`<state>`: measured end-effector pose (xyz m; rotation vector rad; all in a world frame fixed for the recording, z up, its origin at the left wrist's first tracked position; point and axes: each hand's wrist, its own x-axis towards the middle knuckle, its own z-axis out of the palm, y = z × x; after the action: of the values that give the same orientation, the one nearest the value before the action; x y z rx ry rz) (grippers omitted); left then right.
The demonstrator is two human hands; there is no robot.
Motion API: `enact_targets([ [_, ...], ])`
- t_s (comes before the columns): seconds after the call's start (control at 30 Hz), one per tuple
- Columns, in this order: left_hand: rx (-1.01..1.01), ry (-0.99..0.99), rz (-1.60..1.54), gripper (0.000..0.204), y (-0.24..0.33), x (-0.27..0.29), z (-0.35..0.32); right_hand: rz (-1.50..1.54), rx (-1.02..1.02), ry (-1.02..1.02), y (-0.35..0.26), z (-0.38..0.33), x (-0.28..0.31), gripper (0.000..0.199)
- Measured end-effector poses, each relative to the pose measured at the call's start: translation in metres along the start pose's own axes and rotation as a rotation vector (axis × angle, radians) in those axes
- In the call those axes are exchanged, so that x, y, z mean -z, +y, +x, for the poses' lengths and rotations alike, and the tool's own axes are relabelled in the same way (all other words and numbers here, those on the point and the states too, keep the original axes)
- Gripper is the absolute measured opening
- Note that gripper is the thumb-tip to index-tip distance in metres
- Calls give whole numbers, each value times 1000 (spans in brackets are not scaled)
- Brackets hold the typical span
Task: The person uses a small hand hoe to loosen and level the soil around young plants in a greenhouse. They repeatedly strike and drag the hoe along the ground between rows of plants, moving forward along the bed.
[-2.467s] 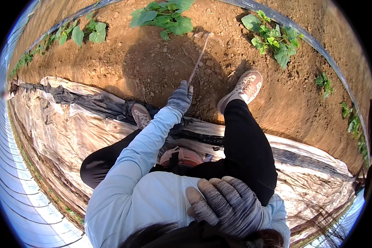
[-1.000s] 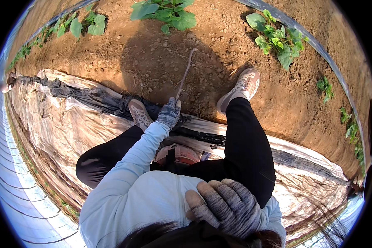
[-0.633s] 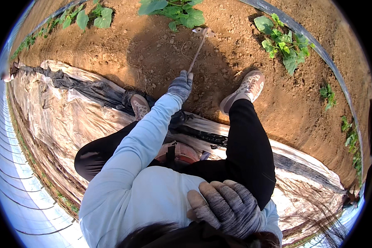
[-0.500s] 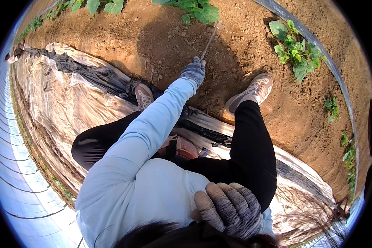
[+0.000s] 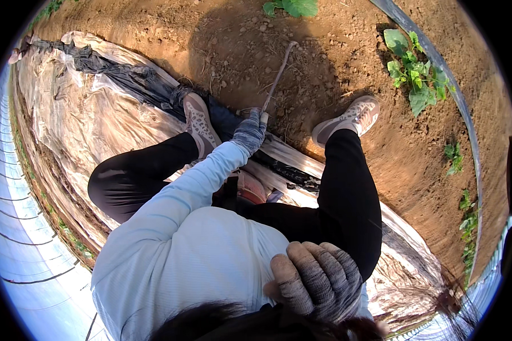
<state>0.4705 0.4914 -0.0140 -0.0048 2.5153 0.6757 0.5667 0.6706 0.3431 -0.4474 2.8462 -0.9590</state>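
Observation:
In a grey knit glove, my left hand (image 5: 249,132) reaches forward between my feet, its fingers wrapped round a thin rod-like tool (image 5: 278,75). The rod slants away from me and ends in a short bend resting on or just above the brown soil (image 5: 239,62); its exact kind is unclear. Close to my chest, beside my right thigh, is my right hand (image 5: 321,278), in a grey glove with tan fingertips. Its fingers are curled and pressed together, and whatever lies under them is hidden.
Leafy green plants grow ahead (image 5: 298,7) and at the right (image 5: 418,74), beside a dark hose or strip (image 5: 438,62). Crumpled pale sheeting (image 5: 68,119) with black film (image 5: 125,85) runs under my legs. My left shoe (image 5: 199,116) and right shoe (image 5: 347,119) flank the tool.
My left hand has drawn back toward my body, bringing the rod along, so its bent end shows away from the far plant. The view has shifted slightly; my right hand stays put.

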Motion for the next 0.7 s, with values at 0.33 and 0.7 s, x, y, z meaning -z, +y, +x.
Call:
enact_targets([
  [0.33, -16, 88, -167, 45, 14, -3, -23, -74, 131, -83, -21, 21, -9, 39],
  [0.7, 202, -141, -837, 36, -27, -40, 14, -399, -115, -155, -41, 69, -81, 31],
])
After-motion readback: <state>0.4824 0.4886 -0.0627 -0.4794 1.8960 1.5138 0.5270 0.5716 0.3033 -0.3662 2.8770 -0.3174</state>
